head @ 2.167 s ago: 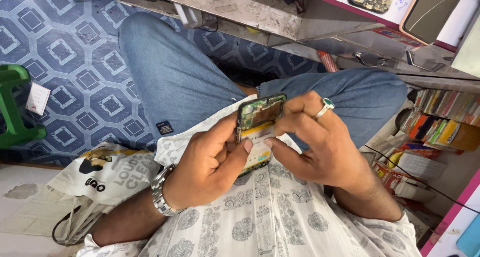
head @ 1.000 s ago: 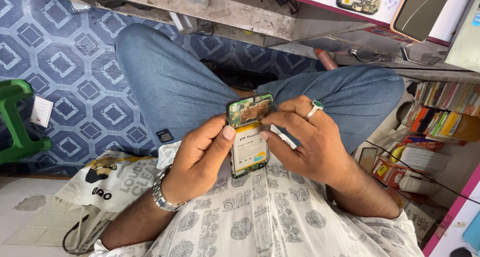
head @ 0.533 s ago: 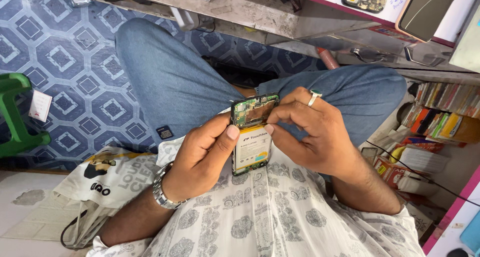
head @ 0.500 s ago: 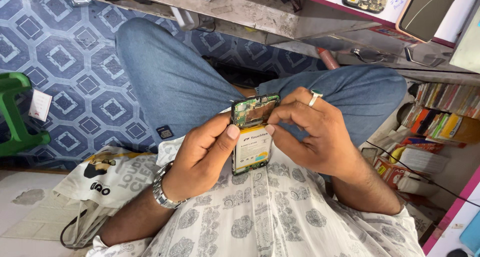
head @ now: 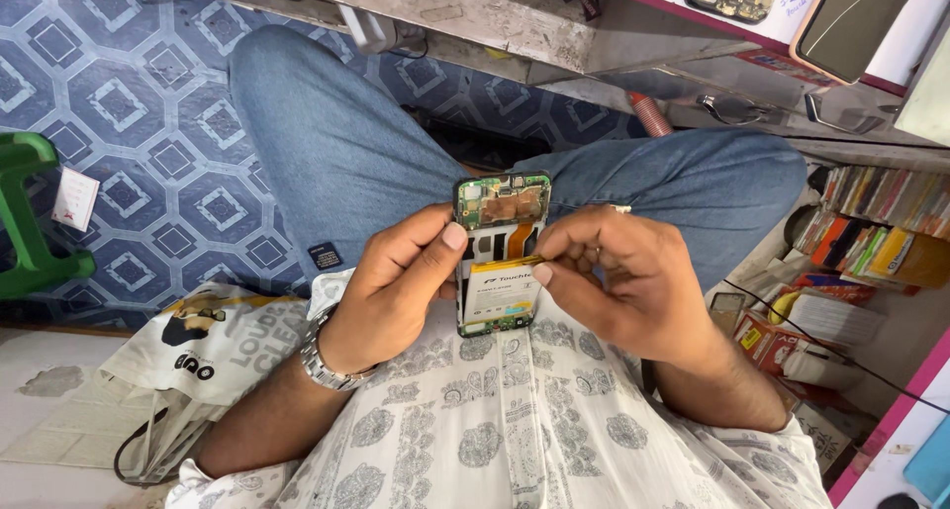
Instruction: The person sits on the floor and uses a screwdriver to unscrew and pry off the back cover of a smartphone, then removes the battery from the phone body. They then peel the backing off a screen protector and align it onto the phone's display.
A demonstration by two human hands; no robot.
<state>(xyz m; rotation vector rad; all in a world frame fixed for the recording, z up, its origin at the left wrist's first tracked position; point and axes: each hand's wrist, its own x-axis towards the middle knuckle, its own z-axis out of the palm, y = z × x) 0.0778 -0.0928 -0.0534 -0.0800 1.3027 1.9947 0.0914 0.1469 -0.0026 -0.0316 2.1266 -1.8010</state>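
Both hands grip the opened phone (head: pixel 500 257): left hand (head: pixel 396 286) steadies it, right hand (head: pixel 618 286) pinches at the battery (head: pixel 495 289); gentle, even lifting seems wise.

One head-worn camera looks steeply down, close over the person's lap. The patterned floor (head: pixel 148 143) fills the upper left.

1. I count one opened phone (head: pixel 500 256) at centre, its back off.
2. Two hands: the left hand (head: pixel 396 286) at 9 o'clock of it, the right hand (head: pixel 618 281) at 3.
3. One watch (head: pixel 325 363) at 7 o'clock.
4. One bag (head: pixel 203 346) at 8 o'clock.
5. One green stool (head: pixel 30 217) at 9 o'clock.
6. One small black chip (head: pixel 324 256) on the floor.
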